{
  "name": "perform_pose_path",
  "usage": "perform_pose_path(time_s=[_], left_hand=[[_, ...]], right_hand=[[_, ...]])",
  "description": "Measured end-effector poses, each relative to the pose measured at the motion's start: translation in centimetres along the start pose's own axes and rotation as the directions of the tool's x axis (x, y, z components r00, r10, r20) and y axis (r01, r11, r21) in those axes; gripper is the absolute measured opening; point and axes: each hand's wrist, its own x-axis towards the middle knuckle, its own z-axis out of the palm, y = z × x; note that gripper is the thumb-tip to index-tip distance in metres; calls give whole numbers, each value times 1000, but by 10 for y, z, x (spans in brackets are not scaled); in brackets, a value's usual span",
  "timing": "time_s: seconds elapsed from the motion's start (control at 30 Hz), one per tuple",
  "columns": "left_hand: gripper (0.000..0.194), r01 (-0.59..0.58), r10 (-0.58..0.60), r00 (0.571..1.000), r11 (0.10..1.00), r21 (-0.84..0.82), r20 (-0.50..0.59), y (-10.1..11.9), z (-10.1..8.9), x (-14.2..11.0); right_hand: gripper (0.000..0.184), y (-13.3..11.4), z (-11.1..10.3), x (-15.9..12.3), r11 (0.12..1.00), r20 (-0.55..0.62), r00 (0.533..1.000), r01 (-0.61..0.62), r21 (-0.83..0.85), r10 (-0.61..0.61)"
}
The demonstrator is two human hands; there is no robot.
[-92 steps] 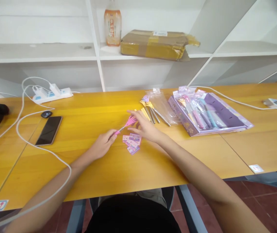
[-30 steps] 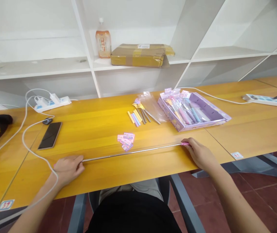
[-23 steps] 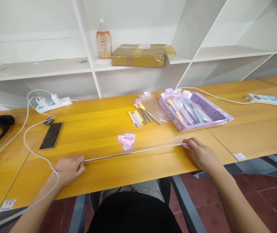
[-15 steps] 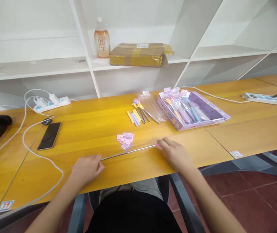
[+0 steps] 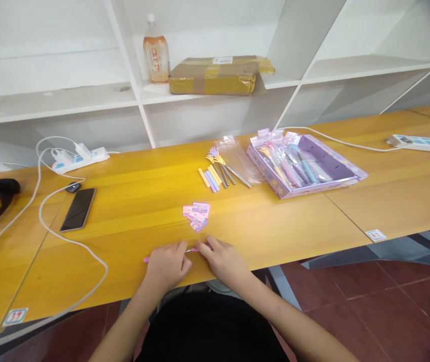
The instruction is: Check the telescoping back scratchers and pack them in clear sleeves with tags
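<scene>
Pink-and-silver slender metal rod, lower centre: grasped by left hand and right hand, grip closed, seemingly near collapsed. Loose, centre: yellow-and-purple hand-headed metal rods, unjoined to pastel cylindrical tubes.

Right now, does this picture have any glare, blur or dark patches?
Head view: the smooth wooden table looks vivid yellow near the middle, paler rightward; head view: the flat clear plastic bag catches small glints; head view: print on the pink-and-purple cards is too soft to read; head view: the upper right corner goes dark.
</scene>
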Motion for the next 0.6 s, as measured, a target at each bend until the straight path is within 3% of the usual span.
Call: perform_pose_path(time_s=[0.23,0.43,0.6], left_hand=[[18,-20,20,997,1000,-2,-78,1,6,-3],[18,-59,57,993,998,-15,-105,-4,8,-3],[17,-70,68,990,998,-7,-123,-3,8,-6]], right_hand=[[28,-1,6,-3,1000,-92,996,0,12,1],[20,1,0,-3,992,-339,934,125,14,-113],[10,0,-5,-1,989,-360,927,135,64,-103]])
